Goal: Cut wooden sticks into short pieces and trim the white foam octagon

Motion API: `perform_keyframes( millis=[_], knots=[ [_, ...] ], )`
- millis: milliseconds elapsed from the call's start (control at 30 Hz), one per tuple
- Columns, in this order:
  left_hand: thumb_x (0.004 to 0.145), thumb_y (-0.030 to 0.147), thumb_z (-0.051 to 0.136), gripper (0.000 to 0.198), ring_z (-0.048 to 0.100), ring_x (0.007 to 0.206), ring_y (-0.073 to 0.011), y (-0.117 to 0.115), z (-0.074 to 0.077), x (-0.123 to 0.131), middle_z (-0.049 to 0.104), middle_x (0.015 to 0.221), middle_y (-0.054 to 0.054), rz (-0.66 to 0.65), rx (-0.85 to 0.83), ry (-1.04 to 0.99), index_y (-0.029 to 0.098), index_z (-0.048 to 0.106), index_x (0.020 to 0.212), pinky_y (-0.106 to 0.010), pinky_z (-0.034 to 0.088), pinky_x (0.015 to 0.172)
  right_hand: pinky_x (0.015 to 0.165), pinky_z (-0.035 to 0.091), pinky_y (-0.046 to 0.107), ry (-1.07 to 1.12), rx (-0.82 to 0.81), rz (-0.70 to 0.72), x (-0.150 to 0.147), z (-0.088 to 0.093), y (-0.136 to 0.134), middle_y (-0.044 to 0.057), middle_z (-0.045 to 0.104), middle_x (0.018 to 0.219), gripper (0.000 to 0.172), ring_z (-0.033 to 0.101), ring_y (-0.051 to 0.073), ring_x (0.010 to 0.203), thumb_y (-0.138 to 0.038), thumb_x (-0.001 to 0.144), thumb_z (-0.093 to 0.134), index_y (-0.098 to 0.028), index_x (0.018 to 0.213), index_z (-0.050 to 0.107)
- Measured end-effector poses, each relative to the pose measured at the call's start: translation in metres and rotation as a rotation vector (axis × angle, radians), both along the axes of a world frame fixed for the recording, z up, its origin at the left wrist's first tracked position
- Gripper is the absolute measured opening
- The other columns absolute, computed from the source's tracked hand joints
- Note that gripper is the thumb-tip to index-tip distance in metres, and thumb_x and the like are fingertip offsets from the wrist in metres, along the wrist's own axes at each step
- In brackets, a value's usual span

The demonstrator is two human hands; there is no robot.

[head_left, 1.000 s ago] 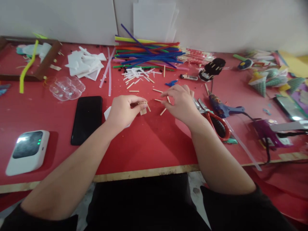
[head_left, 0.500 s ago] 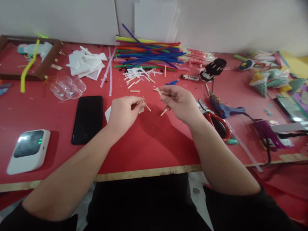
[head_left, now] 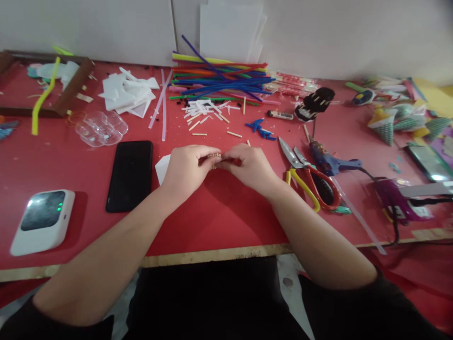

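Over the middle of the red table, my left hand [head_left: 186, 166] pinches a small row of short wooden sticks [head_left: 213, 155] between thumb and fingers. Against the other end of that row, the closed fingertips of my right hand [head_left: 249, 165] meet those of the left. Most of the sticks are covered by my fingers, so how they are joined is hidden. Beyond the hands lie a few loose wooden stick pieces [head_left: 234, 134] and some short blue pieces [head_left: 261, 129]. A white paper piece [head_left: 162, 167] sticks out beside my left hand.
Scissors [head_left: 295, 163] with red and yellow handles lie right of my right hand, near a blue glue gun [head_left: 327, 160]. Left are a black phone [head_left: 129, 177] and a white device [head_left: 42, 222]. Pipe cleaners [head_left: 219, 78] and paper scraps [head_left: 129, 92] lie at the back.
My right hand has moved left and down to meet the sticks in my left hand. The stick piece it held is now hidden. The blue pieces and scissors have come into fuller view.
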State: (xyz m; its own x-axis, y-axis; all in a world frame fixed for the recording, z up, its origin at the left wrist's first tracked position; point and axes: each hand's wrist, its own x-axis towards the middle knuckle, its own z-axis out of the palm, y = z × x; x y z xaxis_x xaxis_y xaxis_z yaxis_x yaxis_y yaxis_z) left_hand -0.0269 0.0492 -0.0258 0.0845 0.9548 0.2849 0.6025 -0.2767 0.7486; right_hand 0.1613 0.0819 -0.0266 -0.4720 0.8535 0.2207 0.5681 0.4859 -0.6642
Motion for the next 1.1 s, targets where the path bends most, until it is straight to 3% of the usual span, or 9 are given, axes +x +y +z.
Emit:
perform_keyframes(
  millis=[233, 400, 600, 800, 967, 1100],
  knots=[
    [0.086, 0.026, 0.072, 0.015, 0.075, 0.087, -0.021, 0.001, 0.0, -0.001, 0.081, 0.098, -0.003, -0.037, -0.019, -0.006, 0.025, 0.08, 0.1, -0.03, 0.059, 0.081, 0.077, 0.045, 0.033, 0.017, 0.068, 0.03, 0.001, -0.004, 0.001, 0.004, 0.072, 0.078, 0.016, 0.06, 0.019, 0.079, -0.032, 0.089, 0.068, -0.022, 0.079, 0.076],
    [0.085, 0.024, 0.073, 0.03, 0.076, 0.091, -0.0204, 0.0, -0.001, -0.001, 0.08, 0.099, -0.005, -0.048, -0.046, -0.094, 0.023, 0.076, 0.115, -0.029, 0.059, 0.084, 0.082, 0.045, 0.034, -0.013, 0.063, 0.053, 0.001, -0.003, 0.001, 0.004, 0.073, 0.079, 0.012, 0.06, 0.019, 0.08, -0.026, 0.087, 0.07, -0.021, 0.079, 0.076],
    [0.086, 0.029, 0.073, 0.015, 0.075, 0.089, -0.021, 0.002, -0.001, -0.002, 0.08, 0.099, -0.004, -0.065, -0.041, -0.027, 0.025, 0.079, 0.099, -0.029, 0.058, 0.08, 0.081, 0.044, 0.035, -0.006, 0.05, 0.077, 0.002, -0.003, 0.001, 0.003, 0.072, 0.078, 0.013, 0.058, 0.019, 0.079, -0.025, 0.088, 0.068, -0.02, 0.079, 0.075],
    [0.089, 0.028, 0.07, 0.014, 0.075, 0.086, -0.0198, 0.003, 0.001, -0.003, 0.08, 0.098, -0.004, -0.085, -0.021, 0.017, 0.023, 0.079, 0.098, -0.028, 0.056, 0.079, 0.083, 0.044, 0.035, -0.015, 0.049, 0.076, 0.0, -0.004, 0.001, 0.003, 0.073, 0.079, 0.013, 0.059, 0.018, 0.079, -0.025, 0.088, 0.068, -0.021, 0.08, 0.076],
    [0.088, 0.025, 0.071, 0.013, 0.075, 0.081, -0.0187, 0.003, 0.004, -0.002, 0.081, 0.092, -0.002, -0.103, -0.023, 0.042, 0.022, 0.08, 0.097, -0.028, 0.056, 0.078, 0.086, 0.046, 0.038, -0.139, 0.12, 0.045, 0.031, 0.008, 0.016, 0.007, 0.074, 0.092, 0.017, 0.063, 0.022, 0.087, -0.028, 0.086, 0.07, -0.021, 0.098, 0.079],
    [0.087, 0.024, 0.073, 0.013, 0.076, 0.083, -0.0182, 0.003, 0.003, -0.002, 0.081, 0.094, -0.002, -0.089, -0.021, 0.021, 0.023, 0.08, 0.098, -0.027, 0.057, 0.079, 0.091, 0.044, 0.042, -0.266, 0.117, 0.055, 0.063, 0.021, 0.03, 0.008, 0.073, 0.097, 0.018, 0.062, 0.026, 0.096, -0.028, 0.087, 0.066, -0.023, 0.099, 0.079]
  ],
)
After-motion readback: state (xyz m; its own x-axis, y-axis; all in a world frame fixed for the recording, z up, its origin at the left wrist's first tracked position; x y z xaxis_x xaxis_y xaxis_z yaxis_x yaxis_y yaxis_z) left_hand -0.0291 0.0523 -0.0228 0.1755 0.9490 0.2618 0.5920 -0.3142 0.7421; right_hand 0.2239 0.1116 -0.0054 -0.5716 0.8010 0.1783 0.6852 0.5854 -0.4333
